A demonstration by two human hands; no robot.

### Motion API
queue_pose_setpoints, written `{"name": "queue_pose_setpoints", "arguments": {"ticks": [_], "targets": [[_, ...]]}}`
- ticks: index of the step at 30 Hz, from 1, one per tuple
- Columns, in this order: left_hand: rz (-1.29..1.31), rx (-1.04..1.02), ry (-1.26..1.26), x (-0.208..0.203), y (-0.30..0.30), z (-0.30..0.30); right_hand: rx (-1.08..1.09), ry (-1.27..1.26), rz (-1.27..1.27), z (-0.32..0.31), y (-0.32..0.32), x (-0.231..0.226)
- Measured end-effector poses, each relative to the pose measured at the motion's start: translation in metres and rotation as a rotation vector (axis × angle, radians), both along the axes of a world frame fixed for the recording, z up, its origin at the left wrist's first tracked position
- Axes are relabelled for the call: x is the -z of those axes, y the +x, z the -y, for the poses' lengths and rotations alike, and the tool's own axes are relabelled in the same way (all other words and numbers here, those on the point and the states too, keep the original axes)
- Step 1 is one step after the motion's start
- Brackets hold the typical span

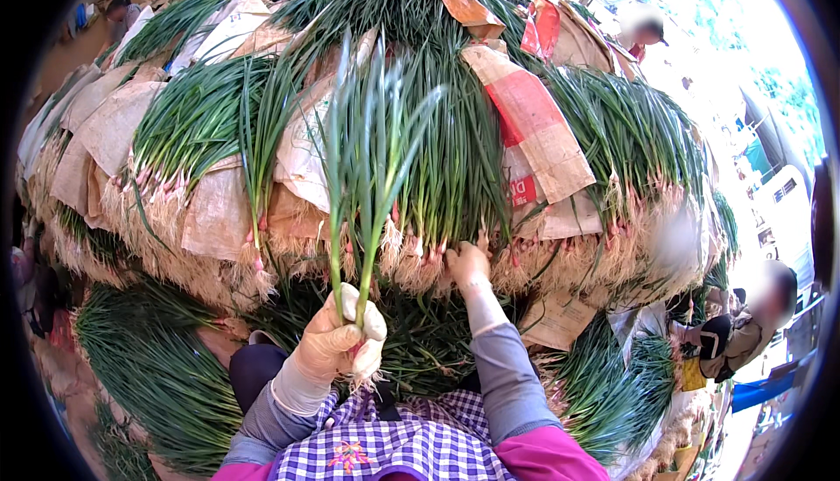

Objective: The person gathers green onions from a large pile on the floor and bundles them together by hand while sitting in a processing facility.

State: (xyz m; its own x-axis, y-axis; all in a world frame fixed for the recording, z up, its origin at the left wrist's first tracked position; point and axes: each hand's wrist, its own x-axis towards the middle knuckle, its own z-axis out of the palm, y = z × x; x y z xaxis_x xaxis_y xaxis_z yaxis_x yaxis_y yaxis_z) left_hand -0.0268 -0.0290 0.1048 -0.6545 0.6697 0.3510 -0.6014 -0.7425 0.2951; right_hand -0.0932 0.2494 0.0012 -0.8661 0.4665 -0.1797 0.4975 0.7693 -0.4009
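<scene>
My left hand (337, 341), in a pale thin glove, is closed round a few spring onions (374, 218) just above their roots. Their long green leaves point up and away from me, slightly blurred. Farther forward and to the right, my right hand (469, 266) reaches the root end of the large heap. Its fingers are closed at the base of the spring onions (429, 218) there, among pinkish bulbs and pale stringy roots. The fingertips are partly hidden by the back of the hand.
Woven sacks (534, 126) lie between layers of the heap. More spring onions lie low on the left (157, 367) and on the right (612, 385). A person (748, 332) sits at the right; others are beyond the heap. A brown cardboard-like sheet (557, 317) lies right of my forearm.
</scene>
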Motion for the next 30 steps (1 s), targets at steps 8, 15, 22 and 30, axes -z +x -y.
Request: {"name": "queue_pose_setpoints", "arguments": {"ticks": [8,15,22,30], "targets": [[-0.017,-0.129,-0.171,0.013,-0.008,-0.005,0.158,-0.478,-0.821,-0.054,-0.012,-0.096],[0.222,-0.081,-0.592,0.040,-0.006,-0.022,0.056,-1.298,-0.443,-0.049,0.024,-0.108],[-0.081,-0.196,-0.864,0.068,0.002,-0.040,-0.346,-0.862,-0.378,0.078,0.124,-0.056],[0.012,-0.065,-0.950,0.082,0.009,-0.039,0.028,-1.830,-0.249,0.073,0.109,-0.038]]}}
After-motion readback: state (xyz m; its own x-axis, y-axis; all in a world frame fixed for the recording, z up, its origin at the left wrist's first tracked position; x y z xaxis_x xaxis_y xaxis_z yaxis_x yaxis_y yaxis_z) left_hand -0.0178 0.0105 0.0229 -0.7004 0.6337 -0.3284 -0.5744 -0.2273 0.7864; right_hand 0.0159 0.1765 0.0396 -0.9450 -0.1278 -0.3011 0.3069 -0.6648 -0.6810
